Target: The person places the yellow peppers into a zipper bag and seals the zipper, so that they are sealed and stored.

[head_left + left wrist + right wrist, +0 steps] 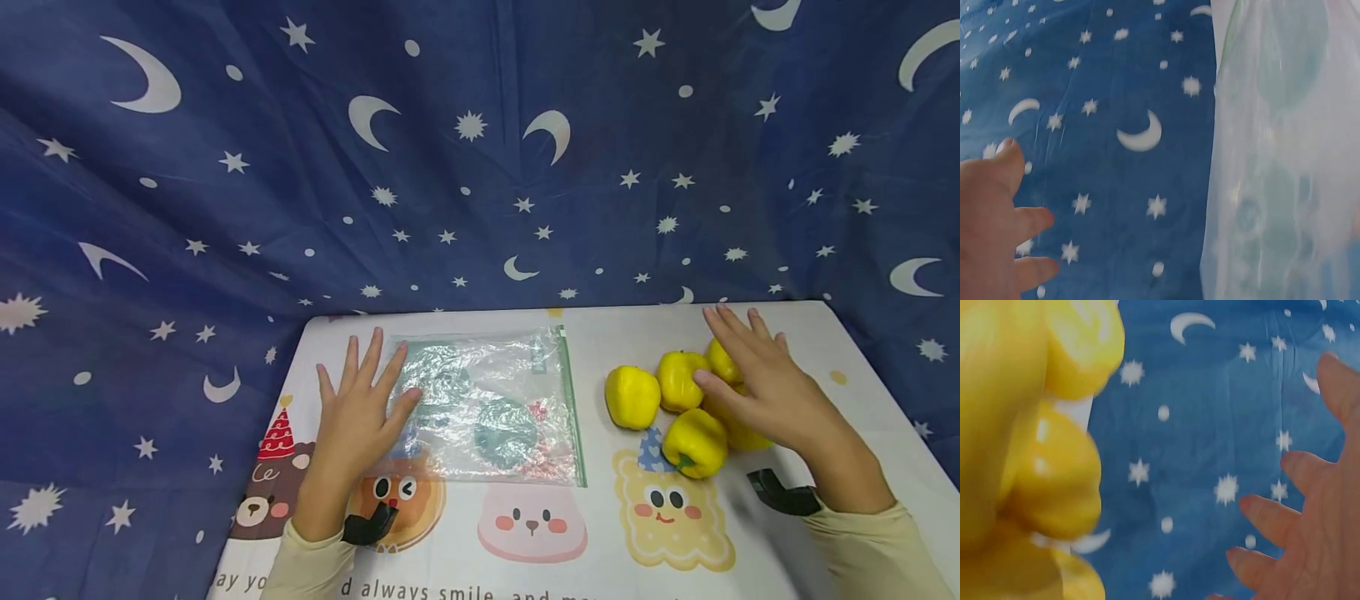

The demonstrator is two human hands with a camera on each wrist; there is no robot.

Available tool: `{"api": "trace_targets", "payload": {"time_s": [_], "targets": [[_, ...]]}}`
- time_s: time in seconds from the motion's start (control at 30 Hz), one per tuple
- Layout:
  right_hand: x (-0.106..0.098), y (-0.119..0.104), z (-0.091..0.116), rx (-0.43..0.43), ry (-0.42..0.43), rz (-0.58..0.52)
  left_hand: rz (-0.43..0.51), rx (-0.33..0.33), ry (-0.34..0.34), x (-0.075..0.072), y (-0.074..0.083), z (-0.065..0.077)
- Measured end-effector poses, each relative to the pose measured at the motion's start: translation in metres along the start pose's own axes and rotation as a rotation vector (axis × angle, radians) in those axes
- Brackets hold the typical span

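My left hand, fingers spread, is over the left edge of a clear plastic zip bag. The bag lies flat, its green zip strip on the right side. Over on the right, several yellow bell peppers sit in a cluster, and my right hand hovers at it with spread fingers, partly hiding the rear peppers. Neither hand grips anything. In the left wrist view the bag appears beside the left fingers. The right wrist view shows peppers apart from the right fingers.
A white tabletop cover carries printed cartoon figures and lettering. Behind the table and along its left side hangs a dark blue cloth with moons and stars. Each wrist wears a black strap piece.
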State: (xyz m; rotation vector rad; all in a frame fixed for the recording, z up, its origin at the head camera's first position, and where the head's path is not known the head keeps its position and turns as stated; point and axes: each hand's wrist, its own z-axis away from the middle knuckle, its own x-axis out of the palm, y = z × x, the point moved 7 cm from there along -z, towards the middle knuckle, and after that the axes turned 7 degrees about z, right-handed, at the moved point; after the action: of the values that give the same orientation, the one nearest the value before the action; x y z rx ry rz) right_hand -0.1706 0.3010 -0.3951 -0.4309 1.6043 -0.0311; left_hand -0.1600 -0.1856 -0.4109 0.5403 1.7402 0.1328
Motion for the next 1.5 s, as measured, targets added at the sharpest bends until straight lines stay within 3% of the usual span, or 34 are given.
{"api": "trace_targets", "payload": {"time_s": [0.2, 0.43, 0.8, 1.2, 1.5], "targets": [[0.016, -0.029, -0.014, -0.029, -0.042, -0.029, 0.045, 0.039, -0.016, 0.024, 0.032, -0.012], [0.033, -0.060, -0.026, -0.068, -0.045, -0.061, 0.114, 0.089, -0.013, 0.050, 0.058, -0.019], [0.057, -0.094, -0.031, -0.140, 0.069, -0.114, 0.296, 0.209, 0.016, 0.095, 0.093, -0.027], [0.095, -0.119, -0.030, -0.178, 0.098, -0.160, 0.456, 0.201, 0.007, 0.132, 0.111, -0.033], [0.126, -0.122, -0.027, -0.162, 0.014, -0.187, 0.396, 0.184, -0.015, 0.150, 0.114, -0.032]]}}
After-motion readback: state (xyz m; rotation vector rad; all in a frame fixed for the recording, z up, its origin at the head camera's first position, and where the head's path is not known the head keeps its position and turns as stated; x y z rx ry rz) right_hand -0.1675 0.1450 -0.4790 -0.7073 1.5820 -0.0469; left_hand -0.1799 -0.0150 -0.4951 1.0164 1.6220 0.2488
